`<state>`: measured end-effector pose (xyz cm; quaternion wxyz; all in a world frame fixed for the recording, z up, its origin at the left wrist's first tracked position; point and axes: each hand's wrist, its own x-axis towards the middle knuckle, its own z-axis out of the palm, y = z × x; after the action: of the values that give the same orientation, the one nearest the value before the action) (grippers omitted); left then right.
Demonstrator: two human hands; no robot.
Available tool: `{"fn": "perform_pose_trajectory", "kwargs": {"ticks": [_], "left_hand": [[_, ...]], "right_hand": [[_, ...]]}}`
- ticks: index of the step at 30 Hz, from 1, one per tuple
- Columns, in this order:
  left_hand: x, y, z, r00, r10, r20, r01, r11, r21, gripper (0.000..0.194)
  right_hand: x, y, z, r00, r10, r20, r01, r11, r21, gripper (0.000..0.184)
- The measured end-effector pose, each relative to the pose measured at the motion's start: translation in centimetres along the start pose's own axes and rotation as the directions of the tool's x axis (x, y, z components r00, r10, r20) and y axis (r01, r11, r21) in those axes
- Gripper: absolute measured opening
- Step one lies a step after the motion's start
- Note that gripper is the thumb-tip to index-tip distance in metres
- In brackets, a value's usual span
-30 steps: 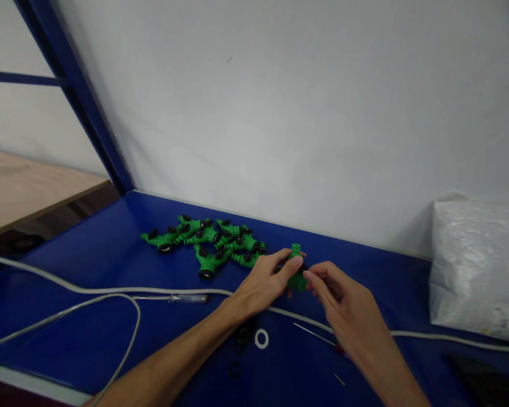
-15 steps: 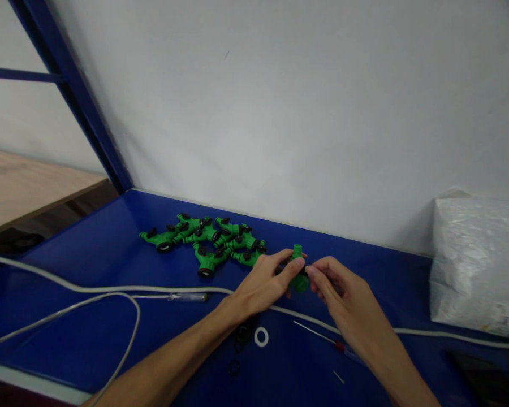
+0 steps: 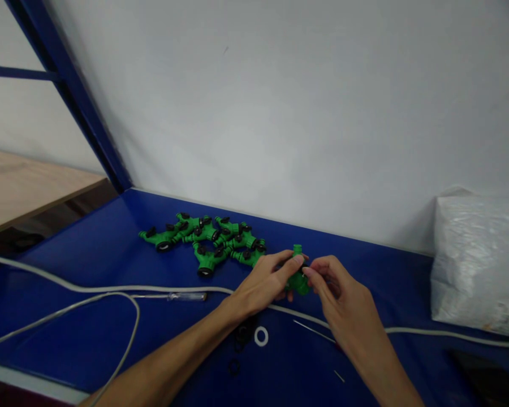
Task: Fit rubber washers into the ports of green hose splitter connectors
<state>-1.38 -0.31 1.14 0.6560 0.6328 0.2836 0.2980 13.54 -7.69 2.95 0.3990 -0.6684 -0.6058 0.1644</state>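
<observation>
My left hand (image 3: 274, 277) is closed around a green plastic hose splitter (image 3: 297, 282), whose narrow threaded outlet points up past my thumb. Against the splitter's right side, the thumb and fingers of my right hand (image 3: 337, 285) are pinched together near a dark part. What lies between those fingertips is too small and covered to make out. Several similar green hose splitters (image 3: 212, 257) with black valve levers lie grouped to the left of my left hand. In front of my hands are a white ring washer (image 3: 261, 336) and several black rings (image 3: 234, 367).
A white cable (image 3: 152, 289) runs across the blue table (image 3: 161, 339), passing under my forearms. One screwdriver (image 3: 186, 297) lies at left; the thin shaft of another (image 3: 311, 329) shows beside my right wrist. A plastic-wrapped package (image 3: 477, 265) stands at right, with a dark flat object (image 3: 486, 373) nearer.
My right hand has shifted slightly left, closer against the splitter, and its forearm now covers the red-collared screwdriver handle. The splitter has tilted or turned a little in my left hand.
</observation>
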Motion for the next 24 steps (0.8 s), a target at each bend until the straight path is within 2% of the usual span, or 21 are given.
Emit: {"fn": "perform_pose_trajectory", "kwargs": {"ticks": [5, 8, 12, 18, 21, 24], "left_hand": [[0.3, -0.3, 0.0, 1.000, -0.014, 0.005, 0.014, 0.998, -0.062, 0.053], [0.5, -0.5, 0.0, 0.999, -0.027, 0.018, 0.029, 0.993, -0.113, 0.054], [0.8, -0.5, 0.1, 0.998, -0.059, 0.030, 0.064, 0.979, -0.192, 0.059], [1.0, -0.6, 0.3, 0.996, -0.085, -0.017, 0.077, 0.964, -0.256, 0.061], [1.0, -0.7, 0.3, 0.995, -0.091, -0.040, 0.075, 0.953, -0.294, 0.062], [1.0, -0.8, 0.3, 0.996, -0.078, -0.051, 0.060, 0.955, -0.291, 0.064]], "right_hand": [[0.0, -0.3, 0.3, 0.996, -0.084, -0.044, 0.082, 0.996, -0.047, 0.013], [0.2, -0.3, 0.5, 0.980, -0.174, -0.092, 0.166, 0.982, -0.090, 0.012], [0.1, -0.3, 0.8, 0.942, -0.285, -0.176, 0.255, 0.951, -0.174, 0.012], [-0.3, -0.5, 1.4, 0.871, -0.433, -0.233, 0.369, 0.888, -0.274, 0.011], [-0.4, -0.3, 1.6, 0.898, -0.359, -0.255, 0.317, 0.929, -0.192, 0.010], [-0.4, 0.0, 1.4, 0.951, -0.153, -0.270, 0.167, 0.986, 0.028, 0.010]]}}
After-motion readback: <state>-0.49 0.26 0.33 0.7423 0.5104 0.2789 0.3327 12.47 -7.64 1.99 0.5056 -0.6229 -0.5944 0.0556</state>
